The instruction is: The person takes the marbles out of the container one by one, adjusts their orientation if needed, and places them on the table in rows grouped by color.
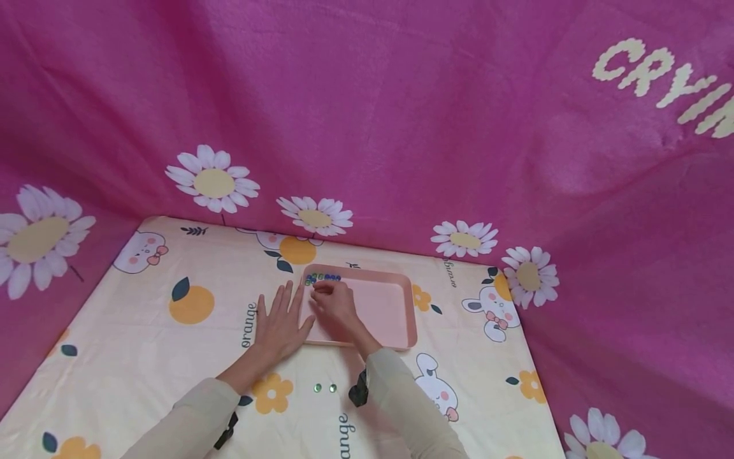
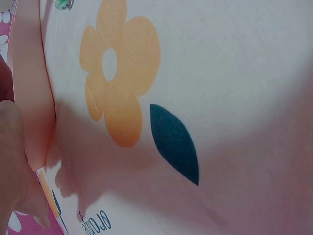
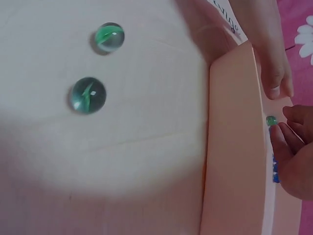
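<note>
A pink tray [image 1: 395, 319] lies on the printed cloth, with a short row of blue and green marbles [image 1: 323, 278] along its far left corner. My right hand [image 1: 324, 292] reaches into the tray just below that row. In the right wrist view its curled fingertips [image 3: 286, 147] pinch a small green marble [image 3: 271, 120]. My left hand [image 1: 282, 315] lies flat on the cloth, fingers straight, against the tray's left rim [image 2: 32, 98]. Two green marbles [image 1: 324, 387] rest on the cloth between my forearms, and they show large in the right wrist view [image 3: 88, 95].
The table carries a cream cloth [image 1: 143, 344] printed with oranges and rabbits. A magenta daisy-print curtain [image 1: 401, 127] closes in the back and both sides. The table's right edge [image 1: 539, 382] runs close to the tray.
</note>
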